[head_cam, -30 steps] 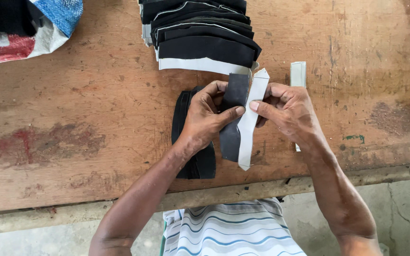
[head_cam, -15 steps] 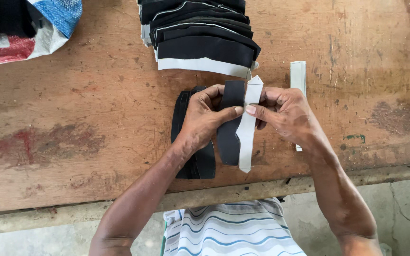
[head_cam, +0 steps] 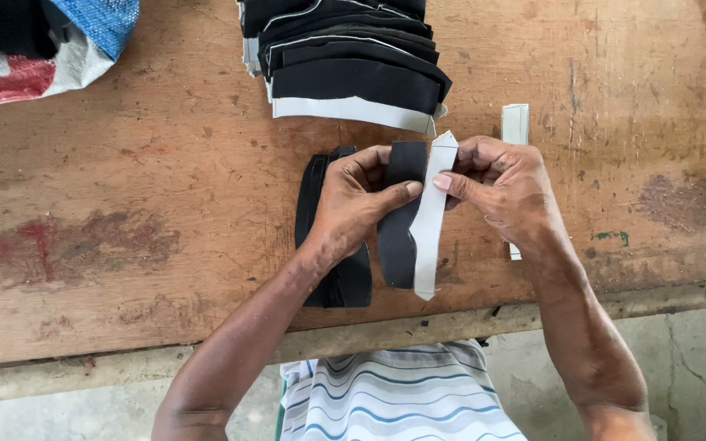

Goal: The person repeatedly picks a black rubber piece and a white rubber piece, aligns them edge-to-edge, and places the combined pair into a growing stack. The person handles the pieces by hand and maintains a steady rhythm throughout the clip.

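Note:
My left hand (head_cam: 353, 204) grips a curved black strip (head_cam: 398, 237), thumb pressed across it. A white strip (head_cam: 431, 220) lies along the black strip's right edge, and my right hand (head_cam: 504, 188) pinches that white strip near its top. Both pieces hang just above the wooden table (head_cam: 165, 180). Under my left hand lies a small stack of black strips (head_cam: 328, 278). More white strips (head_cam: 516, 124) lie behind my right hand, mostly hidden.
A large fanned pile of black pieces with white edges (head_cam: 353, 73) sits at the table's far middle. A blue, white and red woven bag (head_cam: 42, 41) is at the far left. The table's front edge (head_cam: 369, 331) runs close to my striped shirt.
The white strip has swung from tilted to lying nearly parallel against the black strip's right edge. Both hands stay in about the same place.

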Motion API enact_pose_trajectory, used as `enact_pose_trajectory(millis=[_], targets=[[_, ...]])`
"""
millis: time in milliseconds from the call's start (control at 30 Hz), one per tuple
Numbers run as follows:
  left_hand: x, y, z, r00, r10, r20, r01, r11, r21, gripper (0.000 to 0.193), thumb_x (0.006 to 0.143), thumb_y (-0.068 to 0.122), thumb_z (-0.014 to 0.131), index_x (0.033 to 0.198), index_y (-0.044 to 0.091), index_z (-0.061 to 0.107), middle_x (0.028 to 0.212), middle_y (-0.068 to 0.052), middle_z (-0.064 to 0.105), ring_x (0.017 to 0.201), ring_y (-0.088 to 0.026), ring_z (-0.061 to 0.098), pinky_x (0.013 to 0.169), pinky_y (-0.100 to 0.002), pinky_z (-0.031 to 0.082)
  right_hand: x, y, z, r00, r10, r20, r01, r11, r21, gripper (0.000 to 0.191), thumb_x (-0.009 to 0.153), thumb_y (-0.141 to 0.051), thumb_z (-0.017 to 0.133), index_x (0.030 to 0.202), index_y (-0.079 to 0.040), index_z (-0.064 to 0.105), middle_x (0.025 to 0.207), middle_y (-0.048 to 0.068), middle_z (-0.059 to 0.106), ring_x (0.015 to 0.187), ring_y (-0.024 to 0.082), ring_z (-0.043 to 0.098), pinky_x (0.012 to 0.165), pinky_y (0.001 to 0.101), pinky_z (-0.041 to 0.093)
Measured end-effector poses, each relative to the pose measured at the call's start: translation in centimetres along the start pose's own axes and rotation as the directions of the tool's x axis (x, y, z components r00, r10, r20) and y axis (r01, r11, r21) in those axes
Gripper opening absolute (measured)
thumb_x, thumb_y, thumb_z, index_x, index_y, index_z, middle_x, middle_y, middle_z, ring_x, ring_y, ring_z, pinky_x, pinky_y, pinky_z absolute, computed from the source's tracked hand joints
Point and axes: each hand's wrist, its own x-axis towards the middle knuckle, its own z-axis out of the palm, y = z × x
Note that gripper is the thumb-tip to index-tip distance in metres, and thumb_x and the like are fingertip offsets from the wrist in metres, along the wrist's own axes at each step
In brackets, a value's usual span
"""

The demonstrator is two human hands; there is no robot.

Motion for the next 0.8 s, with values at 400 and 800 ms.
enact_pose_trajectory(millis=[400,800], targets=[[0.2,0.1,0.0,0.997,-0.075,-0.009,0.075,0.996,0.056,0.035,0.085,0.005,0.080,0.118,-0.002,0.070,0.105,-0.014,0.078,0.093,-0.016,0.076,0.084,-0.031,0.068,0.2,-0.5,0.1,0.999,0.039,-0.018,-0.041,0.996,-0.080,0.027,0.087,-0.010,0.081,0.109,0.003,0.073,0.092,0.010,0.078,0.076,0.012,0.074,0.064,0.0248,0.063],[0.3,-0.1,-0.2,0.999,-0.037,0.002,0.037,0.998,-0.055,0.035,0.087,0.005,0.080,0.120,-0.002,0.070,0.110,-0.013,0.076,0.099,-0.015,0.073,0.090,-0.031,0.065,-0.3,-1.1,0.8,0.996,-0.012,-0.091,0.001,0.992,-0.126,0.025,0.088,-0.009,0.080,0.109,0.002,0.073,0.092,0.010,0.078,0.078,0.011,0.074,0.067,0.0244,0.064]])
